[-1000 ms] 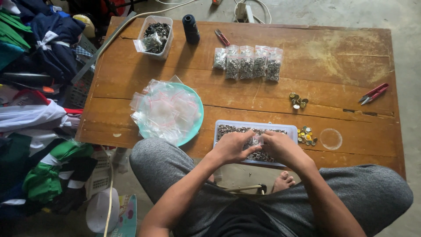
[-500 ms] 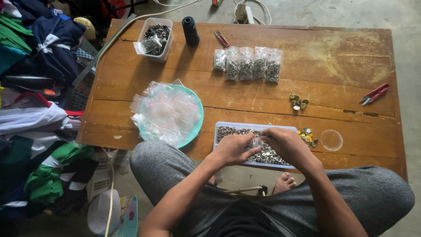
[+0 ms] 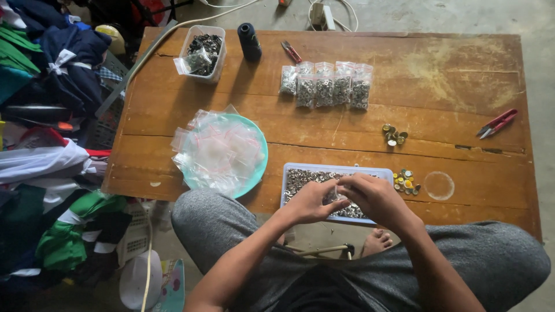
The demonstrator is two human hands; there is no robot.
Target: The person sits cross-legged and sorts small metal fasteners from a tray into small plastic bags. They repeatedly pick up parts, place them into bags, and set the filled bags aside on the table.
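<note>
Head view: both hands have closed in over the tray (image 3: 300, 176) of small metal rings. The left hand (image 3: 309, 202) and right hand (image 3: 376, 199) now meet, fingers narrow, pinching a small clear bag (image 3: 334, 193) between them; a second ago they sat slightly apart. Filled bags (image 3: 326, 86) lie well apart.

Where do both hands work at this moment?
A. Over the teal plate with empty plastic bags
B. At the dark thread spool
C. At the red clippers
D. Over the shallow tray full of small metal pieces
D: the left hand and right hand meet above the tray of small metal pieces at the table's near edge.
</note>
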